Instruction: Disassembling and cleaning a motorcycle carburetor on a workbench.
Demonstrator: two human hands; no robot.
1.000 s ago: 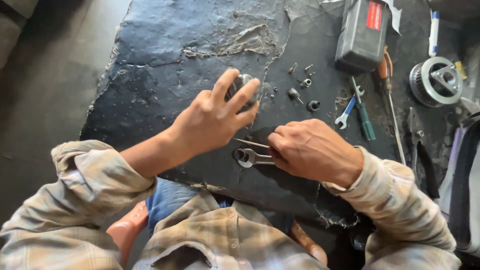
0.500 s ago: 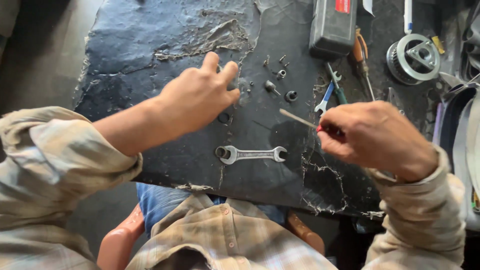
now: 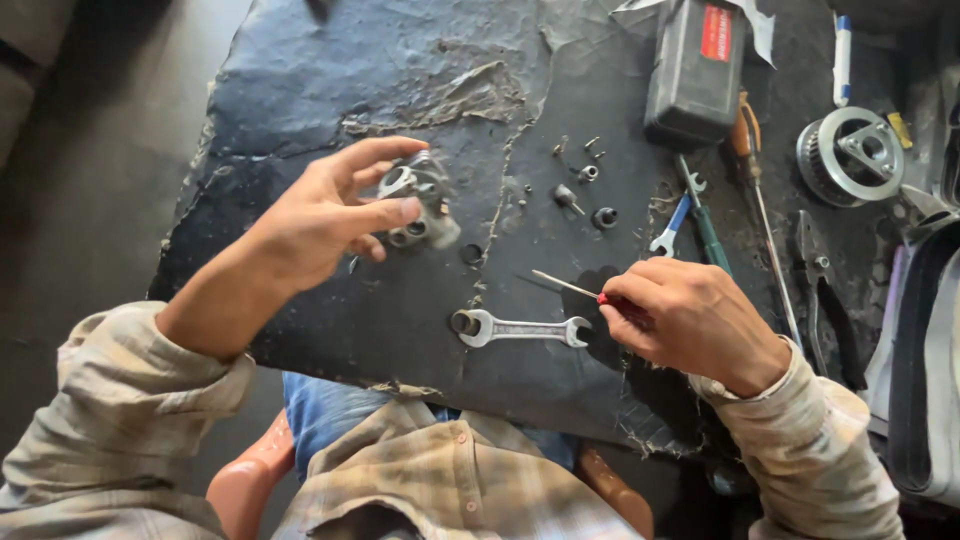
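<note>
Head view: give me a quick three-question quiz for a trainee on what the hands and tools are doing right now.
1. True or false: the left hand holds a small metal part lifted off the black work surface.
2. What does the right hand grip? A) the combination wrench B) a thin red-handled screwdriver C) the pliers
3. Fill in: the combination wrench lies flat on the surface, between the two ____.

Key
1. True.
2. B; the wrench lies untouched and the pliers lie off to the right.
3. Hands.
</note>
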